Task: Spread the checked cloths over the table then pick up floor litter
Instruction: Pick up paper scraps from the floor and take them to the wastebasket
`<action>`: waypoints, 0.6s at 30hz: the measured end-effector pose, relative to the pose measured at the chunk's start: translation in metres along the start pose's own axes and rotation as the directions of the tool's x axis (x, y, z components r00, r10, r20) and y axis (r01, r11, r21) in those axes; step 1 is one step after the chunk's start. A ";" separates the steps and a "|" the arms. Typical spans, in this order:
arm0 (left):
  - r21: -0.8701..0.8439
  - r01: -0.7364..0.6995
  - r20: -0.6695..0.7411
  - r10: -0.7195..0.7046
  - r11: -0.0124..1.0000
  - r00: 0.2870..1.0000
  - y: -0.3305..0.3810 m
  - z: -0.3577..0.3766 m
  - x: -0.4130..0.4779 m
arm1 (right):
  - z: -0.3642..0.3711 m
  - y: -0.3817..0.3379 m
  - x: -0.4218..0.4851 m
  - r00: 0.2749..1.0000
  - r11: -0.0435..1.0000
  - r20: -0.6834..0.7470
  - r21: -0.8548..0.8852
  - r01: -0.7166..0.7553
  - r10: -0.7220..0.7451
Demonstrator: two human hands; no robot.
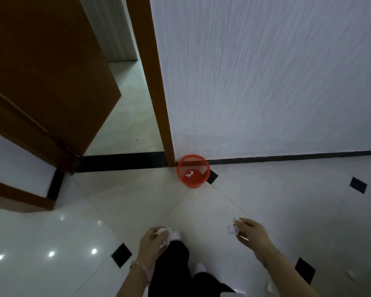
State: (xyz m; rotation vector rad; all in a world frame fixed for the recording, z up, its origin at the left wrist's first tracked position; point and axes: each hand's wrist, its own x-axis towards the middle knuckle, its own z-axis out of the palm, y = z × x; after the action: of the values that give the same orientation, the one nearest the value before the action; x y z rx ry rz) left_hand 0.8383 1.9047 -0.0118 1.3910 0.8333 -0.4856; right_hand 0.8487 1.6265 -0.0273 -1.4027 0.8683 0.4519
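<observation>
Nearest the camera, dark trouser legs (176,266) and white-socked feet are seen above the glossy pale tiled floor (62,232). The left hand (152,243) is curled closed around a crumpled white paper scrap (164,233); the right hand (250,232) is likewise closed on a second crumpled white paper wad (232,227). Further scraps of white litter (269,286) are left on the floor at lower right. Well ahead, a round orange plastic mesh wastebasket (193,173) is stood against the white textured wall (266,71), beside the brown wooden door frame (159,82), with white paper already inside.
</observation>
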 end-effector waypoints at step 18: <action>0.225 0.257 0.116 -0.288 0.940 0.951 0.180 0.094 0.313 | 0.139 -0.131 0.232 0.942 0.837 -0.111 0.499 -0.224 0.318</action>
State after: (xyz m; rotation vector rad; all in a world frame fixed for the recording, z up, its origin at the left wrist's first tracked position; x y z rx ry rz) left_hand 1.1913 1.8926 -0.1317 1.4151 0.8779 -0.9021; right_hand 1.1266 1.6908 -0.1230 -0.8692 1.2519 0.2870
